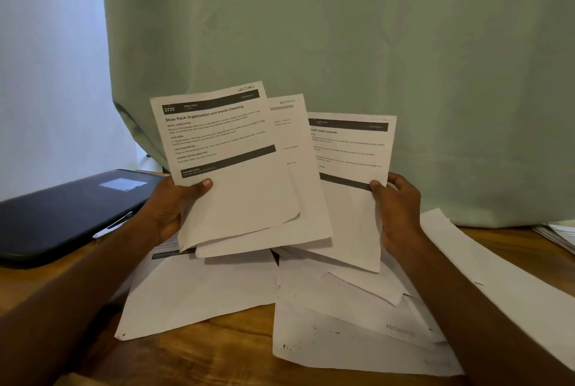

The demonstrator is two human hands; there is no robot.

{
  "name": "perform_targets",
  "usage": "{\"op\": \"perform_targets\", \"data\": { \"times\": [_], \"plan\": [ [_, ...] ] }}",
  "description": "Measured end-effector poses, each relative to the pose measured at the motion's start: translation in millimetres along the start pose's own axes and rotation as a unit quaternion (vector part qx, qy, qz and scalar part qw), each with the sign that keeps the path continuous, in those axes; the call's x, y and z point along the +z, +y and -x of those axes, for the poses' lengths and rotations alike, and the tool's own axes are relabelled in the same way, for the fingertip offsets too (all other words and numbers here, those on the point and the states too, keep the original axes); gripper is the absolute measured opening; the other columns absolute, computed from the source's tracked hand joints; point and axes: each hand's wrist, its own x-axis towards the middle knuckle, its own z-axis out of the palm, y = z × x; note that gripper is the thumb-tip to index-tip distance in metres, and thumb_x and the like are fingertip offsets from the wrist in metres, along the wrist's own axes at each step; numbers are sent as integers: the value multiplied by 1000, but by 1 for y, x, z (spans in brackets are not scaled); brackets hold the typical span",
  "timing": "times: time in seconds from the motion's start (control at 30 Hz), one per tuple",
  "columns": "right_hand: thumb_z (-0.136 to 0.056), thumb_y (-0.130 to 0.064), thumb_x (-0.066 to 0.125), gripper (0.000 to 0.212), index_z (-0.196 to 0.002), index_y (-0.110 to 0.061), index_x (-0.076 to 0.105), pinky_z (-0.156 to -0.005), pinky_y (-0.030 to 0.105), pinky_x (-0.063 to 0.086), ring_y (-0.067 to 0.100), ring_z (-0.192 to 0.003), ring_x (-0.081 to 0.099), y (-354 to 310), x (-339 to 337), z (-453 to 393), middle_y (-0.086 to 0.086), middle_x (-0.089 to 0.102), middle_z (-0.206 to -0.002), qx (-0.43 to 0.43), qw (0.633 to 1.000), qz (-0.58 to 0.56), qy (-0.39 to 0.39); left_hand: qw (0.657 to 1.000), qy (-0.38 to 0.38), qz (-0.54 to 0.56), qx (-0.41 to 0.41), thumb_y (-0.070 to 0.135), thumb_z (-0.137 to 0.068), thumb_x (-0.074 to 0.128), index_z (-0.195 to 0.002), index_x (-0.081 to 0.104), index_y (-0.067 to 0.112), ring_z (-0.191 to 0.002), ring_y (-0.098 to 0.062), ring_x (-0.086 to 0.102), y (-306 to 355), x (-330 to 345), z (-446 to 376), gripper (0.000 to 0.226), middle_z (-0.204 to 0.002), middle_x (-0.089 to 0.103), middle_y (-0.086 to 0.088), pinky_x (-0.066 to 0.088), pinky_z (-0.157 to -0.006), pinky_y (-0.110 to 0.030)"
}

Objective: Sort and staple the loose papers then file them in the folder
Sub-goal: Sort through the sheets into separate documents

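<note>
My left hand (169, 209) grips two printed sheets, raised above the table. The front sheet (230, 167) is headed "Shoe Rack Organization and Insole Cleaning" and marked Section 1; a second sheet (298, 198) fans out behind it. My right hand (396, 208) pinches another printed sheet (351, 208) by its right edge, tucked partly behind the left pair. Several loose papers (199, 289) lie overlapping on the wooden table (242, 326) below. A dark folder (62, 211) lies flat at the left. A metal object, maybe a stapler (113, 225), shows at the folder's edge, mostly hidden by my left arm.
A pale green curtain (342, 27) hangs right behind the table. One long sheet (497, 270) lies at the right, under my right forearm. A stack of papers (560, 233) pokes in at the far right edge.
</note>
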Motion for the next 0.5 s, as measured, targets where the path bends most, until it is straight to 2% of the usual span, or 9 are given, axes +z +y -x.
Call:
{"op": "perform_targets", "data": {
  "times": [0.13, 0.27, 0.4, 0.5],
  "plan": [
    [-97, -7, 65, 16, -108, -18, 67, -70, 15, 50, 6, -90, 66, 0, 3, 4, -6, 70, -100, 1, 1000, -2, -9, 1000, 3, -5, 2, 2, -87, 69, -130, 62, 16, -104, -21, 74, -1, 0, 1, 45, -118, 75, -5, 64, -77, -36],
    [-96, -6, 66, 15, -104, -19, 68, -72, 17, 53, 9, -90, 68, -1, 8, 13, -3, 72, -102, 15, 999, 0, -41, 1000, 14, -5, -8, -4, -92, 65, -121, 66, 17, -97, -17, 75, 1, 5, 5, 36, -110, 78, -1, 63, -76, -32],
    [-95, -4, 67, 16, -105, -15, 71, -70, 28, 60, 20, -86, 74, 2, 25, 32, 7, 77, -102, 74, 987, -49, -133, 1000, -7, -12, -28, 0, -93, 66, -127, 66, 12, -106, -21, 73, -2, 11, 8, 36, -120, 75, -6, 62, -83, -32],
    [-97, -2, 63, 20, -111, -13, 70, -82, 38, 61, 26, -93, 75, 0, 43, 48, 11, 77, -106, 101, 974, -79, -185, 997, -30, -20, -67, 7, -92, 69, -131, 64, 15, -111, -27, 71, -5, 15, 10, 40, -124, 73, -9, 63, -84, -37]
  ]
}}
